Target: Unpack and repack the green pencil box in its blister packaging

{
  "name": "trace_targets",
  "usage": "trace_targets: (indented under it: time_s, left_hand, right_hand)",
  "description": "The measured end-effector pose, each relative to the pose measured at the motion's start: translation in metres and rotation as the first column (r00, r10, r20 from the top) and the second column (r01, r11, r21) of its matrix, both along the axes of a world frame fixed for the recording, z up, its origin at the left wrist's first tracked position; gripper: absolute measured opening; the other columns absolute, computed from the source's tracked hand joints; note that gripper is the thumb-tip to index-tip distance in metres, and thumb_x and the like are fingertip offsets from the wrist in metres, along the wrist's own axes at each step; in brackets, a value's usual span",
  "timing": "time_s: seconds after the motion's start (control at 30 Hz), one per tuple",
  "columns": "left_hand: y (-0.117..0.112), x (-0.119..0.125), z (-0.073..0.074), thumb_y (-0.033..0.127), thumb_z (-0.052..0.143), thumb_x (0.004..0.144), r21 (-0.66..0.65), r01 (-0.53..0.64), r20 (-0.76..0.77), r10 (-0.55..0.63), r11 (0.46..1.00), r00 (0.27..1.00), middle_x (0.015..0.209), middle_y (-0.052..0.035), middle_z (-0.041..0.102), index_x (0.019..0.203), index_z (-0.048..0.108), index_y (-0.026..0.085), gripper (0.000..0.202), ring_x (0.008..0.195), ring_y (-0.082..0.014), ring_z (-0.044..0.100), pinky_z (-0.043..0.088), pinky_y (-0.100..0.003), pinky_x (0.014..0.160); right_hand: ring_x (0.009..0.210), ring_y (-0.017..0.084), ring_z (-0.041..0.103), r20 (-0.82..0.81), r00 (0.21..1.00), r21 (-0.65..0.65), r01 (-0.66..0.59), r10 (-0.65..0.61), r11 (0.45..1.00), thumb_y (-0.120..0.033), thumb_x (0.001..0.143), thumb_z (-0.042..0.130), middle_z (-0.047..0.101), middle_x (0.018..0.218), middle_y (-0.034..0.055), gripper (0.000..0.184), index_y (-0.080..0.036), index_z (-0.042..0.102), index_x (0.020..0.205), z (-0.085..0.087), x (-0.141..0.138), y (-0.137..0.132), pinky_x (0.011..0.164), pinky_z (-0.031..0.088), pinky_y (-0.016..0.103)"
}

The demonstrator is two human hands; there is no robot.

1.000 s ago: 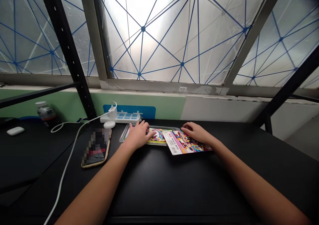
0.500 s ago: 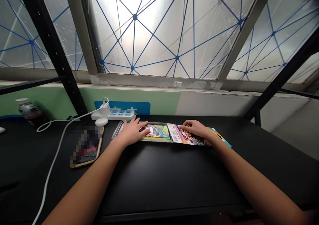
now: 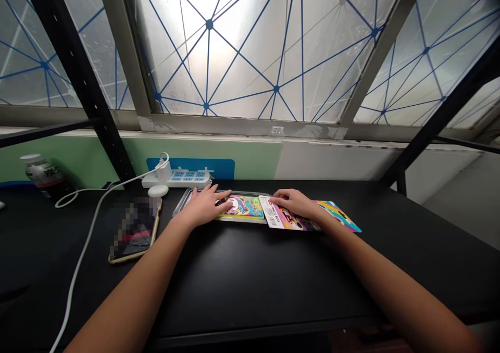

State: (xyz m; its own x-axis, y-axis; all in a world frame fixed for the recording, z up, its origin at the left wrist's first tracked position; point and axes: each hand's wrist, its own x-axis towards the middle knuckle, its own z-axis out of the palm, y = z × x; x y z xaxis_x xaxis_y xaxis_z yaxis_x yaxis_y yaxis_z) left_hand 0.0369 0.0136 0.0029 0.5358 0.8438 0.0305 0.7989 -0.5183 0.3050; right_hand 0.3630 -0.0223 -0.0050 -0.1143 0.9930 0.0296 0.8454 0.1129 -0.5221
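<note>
My left hand (image 3: 205,205) lies flat with fingers spread on a colourful pencil box (image 3: 244,207) that sits in a clear plastic tray (image 3: 180,203) near the back of the black desk (image 3: 250,280). My right hand (image 3: 294,203) rests, fingers out and slightly curled, on a colourful printed card sleeve (image 3: 336,216) marked "PENCIL BOX", which lies flat just right of the tray and touches its right end. Neither hand lifts anything.
A phone (image 3: 133,229) lies left of the tray. A white cable (image 3: 84,254) runs from a white power strip (image 3: 176,178) at the wall. A small white case (image 3: 158,190) and a bottle (image 3: 46,176) stand further left. Black shelf posts (image 3: 80,79) rise at both sides.
The card sleeve under my right hand has slid right and off the pencil box, uncovering more of the box. My left hand stayed on the box. The view has shifted slightly.
</note>
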Motion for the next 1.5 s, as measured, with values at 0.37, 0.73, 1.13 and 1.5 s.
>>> trace_targets:
  time_s: [0.37,0.73,1.13,1.5]
  left_hand:
    - [0.002,-0.002,0.000,0.070,0.039,0.093,-0.019,0.023,0.031,-0.023,1.000,0.999,0.160,-0.0109,0.031,0.142,0.050,0.042,0.058,0.150,-0.0367,0.019,0.008,-0.070,0.112]
    - [-0.007,0.007,-0.002,0.061,0.050,0.091,-0.015,-0.011,0.146,0.013,1.000,0.989,0.157,-0.0142,0.038,0.136,0.060,0.036,0.052,0.149,-0.0409,0.020,0.005,-0.072,0.110]
    - [-0.018,0.034,0.000,0.049,0.059,0.090,-0.268,0.162,0.840,0.148,0.950,0.522,0.143,-0.0108,0.057,0.133,0.059,0.026,0.048,0.134,-0.0307,0.051,0.041,-0.042,0.108]
    - [0.025,-0.011,-0.005,0.057,0.045,0.094,-0.444,-0.033,0.872,0.441,0.895,0.212,0.115,-0.0167,0.072,0.102,0.064,0.016,0.046,0.115,-0.0322,0.065,0.042,-0.049,0.101]
  right_hand:
    - [0.092,0.024,0.067,0.012,0.996,0.022,0.083,-0.083,0.996,-0.058,0.082,0.062,0.076,0.097,0.0031,0.037,-0.025,0.076,0.091,0.009,0.017,-0.001,0.077,0.048,0.031]
    - [0.096,0.024,0.066,0.045,0.992,0.100,0.113,-0.118,0.989,-0.056,0.087,0.059,0.073,0.105,0.0059,0.038,-0.024,0.075,0.096,0.002,-0.018,-0.002,0.079,0.048,0.029]
    - [0.114,0.035,0.057,0.211,0.976,0.058,0.045,-0.056,0.997,-0.055,0.093,0.051,0.068,0.116,0.0122,0.039,-0.024,0.071,0.106,0.005,-0.075,0.014,0.098,0.035,0.052]
    - [0.106,0.027,0.066,0.077,0.978,-0.138,-0.183,0.195,0.973,-0.063,0.077,0.068,0.067,0.128,0.0073,0.064,-0.025,0.062,0.128,0.032,-0.053,0.008,0.087,0.051,0.031]
